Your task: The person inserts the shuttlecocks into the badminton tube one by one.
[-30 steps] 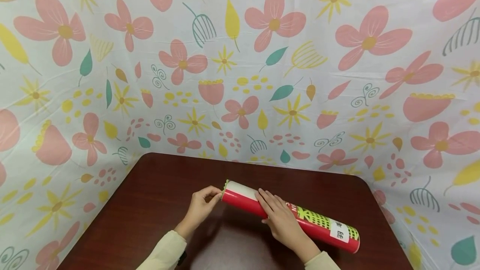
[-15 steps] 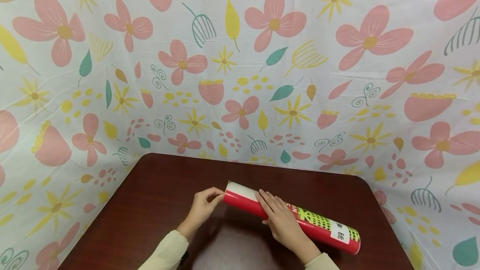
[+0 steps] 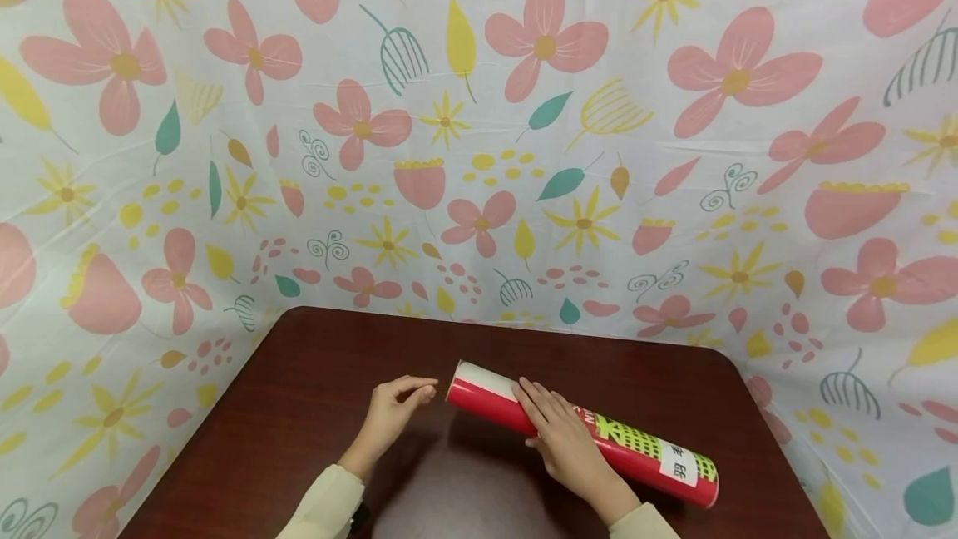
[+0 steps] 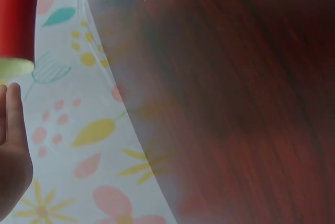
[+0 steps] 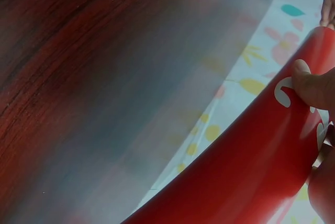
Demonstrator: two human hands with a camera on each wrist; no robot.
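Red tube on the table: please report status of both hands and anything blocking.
Left hand off the red tube, loosely curled, empty. Right hand rests over tube's middle. Tube lies flat on table. Nothing in the way.

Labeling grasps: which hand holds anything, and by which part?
Right hand grips the red cardboard tube round its middle, nearer the white end. Left hand holds nothing.
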